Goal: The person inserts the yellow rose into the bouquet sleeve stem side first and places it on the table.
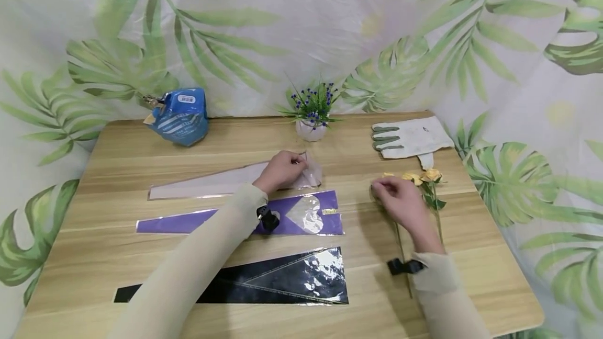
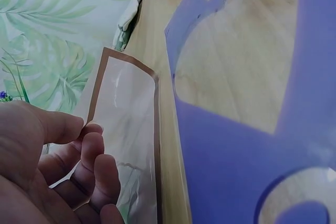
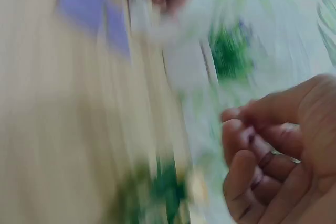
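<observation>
Leaf-printed backdrop and wood-grain table fill the head view; at centre, the left hand pinches the right end of a clear brown-edged sleeve, higher in the frame than a purple sleeve and a black sleeve; at right, the right hand, bare thumb and curled fingertips together, is over yellow roses, below a glove; a potted plant stands upper centre, a blue bag upper left. Left wrist view: thumb and fingertips pinch the clear sleeve's border, lower left. Right wrist view: right hand, lower right; blurred roses, bottom centre.
</observation>
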Available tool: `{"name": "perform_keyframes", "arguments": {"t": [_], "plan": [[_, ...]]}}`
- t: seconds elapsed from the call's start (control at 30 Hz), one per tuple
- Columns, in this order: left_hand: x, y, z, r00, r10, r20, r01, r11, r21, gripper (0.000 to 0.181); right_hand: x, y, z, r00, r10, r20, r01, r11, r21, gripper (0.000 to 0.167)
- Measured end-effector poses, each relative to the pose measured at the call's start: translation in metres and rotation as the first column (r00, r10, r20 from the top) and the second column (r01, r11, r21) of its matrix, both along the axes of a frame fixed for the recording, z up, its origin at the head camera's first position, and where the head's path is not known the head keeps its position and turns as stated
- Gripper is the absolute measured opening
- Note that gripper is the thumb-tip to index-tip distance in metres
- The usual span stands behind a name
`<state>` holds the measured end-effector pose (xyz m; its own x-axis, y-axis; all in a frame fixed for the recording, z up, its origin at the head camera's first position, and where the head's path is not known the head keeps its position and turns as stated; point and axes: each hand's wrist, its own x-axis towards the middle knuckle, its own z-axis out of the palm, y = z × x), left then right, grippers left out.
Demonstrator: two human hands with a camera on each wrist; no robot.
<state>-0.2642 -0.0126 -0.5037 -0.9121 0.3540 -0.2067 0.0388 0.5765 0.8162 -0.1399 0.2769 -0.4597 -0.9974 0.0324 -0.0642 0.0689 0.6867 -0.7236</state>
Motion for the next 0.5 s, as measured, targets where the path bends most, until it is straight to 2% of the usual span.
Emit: {"name": "perform_keyframes", "arguments": {"t": [0.07,0.13,0.23,0.3,0.43,0.5], "plan": [[0.0,-0.001,-0.001,1.0,-0.011,0.009,0.011,1.0,0.008,0.026,0.017,0.023,0.002,0.998,-0.031,0.05,0.027,0.998,0.063,0.028],[-0.001,-0.005,-0.001,1.0,-0.018,0.012,0.018,1.0,0.0,0.026,0.025,0.039,-0.001,0.993,-0.033,0.109,0.018,0.991,0.134,0.029],[-0.002,-0.011,0.0,1.0,-0.014,0.004,0.014,1.0,-0.025,0.026,0.023,0.045,-0.01,0.989,0.01,0.147,-0.042,0.975,0.217,0.029],[-0.002,-0.013,0.0,1.0,-0.011,0.002,0.011,1.0,-0.029,0.025,0.019,0.043,-0.018,0.991,0.034,0.13,-0.07,0.956,0.284,0.03],[0.0,-0.01,-0.001,0.999,-0.045,-0.005,0.045,0.999,-0.007,0.026,0.016,0.038,-0.03,0.994,0.031,0.105,-0.066,0.934,0.35,0.028],[0.002,-0.007,-0.001,0.998,-0.062,-0.006,0.062,0.998,0.004,0.026,0.015,0.036,-0.032,0.994,0.015,0.111,-0.052,0.941,0.334,0.026]]}}
